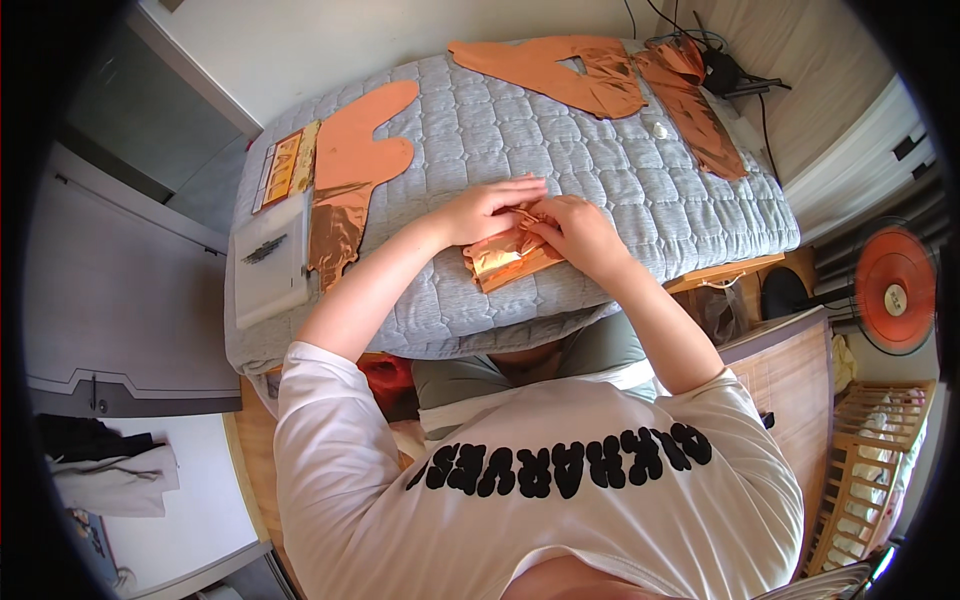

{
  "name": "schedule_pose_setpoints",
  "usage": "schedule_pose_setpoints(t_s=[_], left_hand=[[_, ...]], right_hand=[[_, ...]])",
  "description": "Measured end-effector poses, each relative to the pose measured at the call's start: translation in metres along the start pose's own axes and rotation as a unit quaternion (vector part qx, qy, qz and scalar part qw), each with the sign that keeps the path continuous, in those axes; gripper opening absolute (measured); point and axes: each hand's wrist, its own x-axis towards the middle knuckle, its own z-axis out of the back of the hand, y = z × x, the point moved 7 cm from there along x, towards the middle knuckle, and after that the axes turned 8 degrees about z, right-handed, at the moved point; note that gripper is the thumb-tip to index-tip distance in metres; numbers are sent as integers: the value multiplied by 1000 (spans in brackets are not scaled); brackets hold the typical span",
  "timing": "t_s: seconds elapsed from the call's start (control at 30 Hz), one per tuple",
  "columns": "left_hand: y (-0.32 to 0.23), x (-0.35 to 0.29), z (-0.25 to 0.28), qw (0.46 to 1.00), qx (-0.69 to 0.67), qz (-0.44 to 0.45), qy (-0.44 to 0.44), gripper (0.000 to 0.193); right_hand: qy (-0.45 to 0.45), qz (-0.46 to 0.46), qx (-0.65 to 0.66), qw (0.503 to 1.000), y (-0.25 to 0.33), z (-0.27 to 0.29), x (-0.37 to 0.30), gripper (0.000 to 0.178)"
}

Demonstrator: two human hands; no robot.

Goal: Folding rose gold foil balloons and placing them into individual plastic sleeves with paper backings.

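A shiny rose-gold foil balloon (507,262), flat and crumpled, lies on the grey quilted bed cover near its front edge. My left hand (488,212) comes at it from the left, fingers curled over its far end. From the right, my right hand (582,236) pinches the same end with thumb and fingers. The fingertips of both hands meet there, and the exact grip is partly hidden. Left of my hands lies a flat, curvy foil balloon (365,140). Another flat foil balloon (560,75) with a small triangular hole lies at the far side.
A third foil balloon (700,115) lies at the far right near black cables (735,75). At the bed's left are a printed packet (286,168) and a clear plastic sleeve (272,265) with thin dark sticks on it. An orange fan (893,298) stands to the right above a wooden crib (865,470).
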Motion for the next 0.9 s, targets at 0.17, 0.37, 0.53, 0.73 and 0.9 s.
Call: schedule_pose_setpoints(t_s=[0.17, 0.37, 0.53, 0.73, 0.9], left_hand=[[-11, -9, -13, 974, 210, -83, -23, 53], [-14, -19, -19, 967, 243, -15, -69, 53], [-17, -32, -33, 949, 275, 74, -136, 53], [-20, -40, -39, 935, 272, 132, -187, 52], [-22, -40, -39, 936, 269, 134, -183, 52]], right_hand=[[-9, -67, -8, 998, 12, 8, -7, 21], [-58, 69, -85, 992, 40, 2, -34, 24], [-27, 98, -71, 992, 39, 4, -32, 25], [-69, 56, -47, 995, 10, 22, -12, 22], [95, 67, 32, 993, -17, 18, 15, 14]])
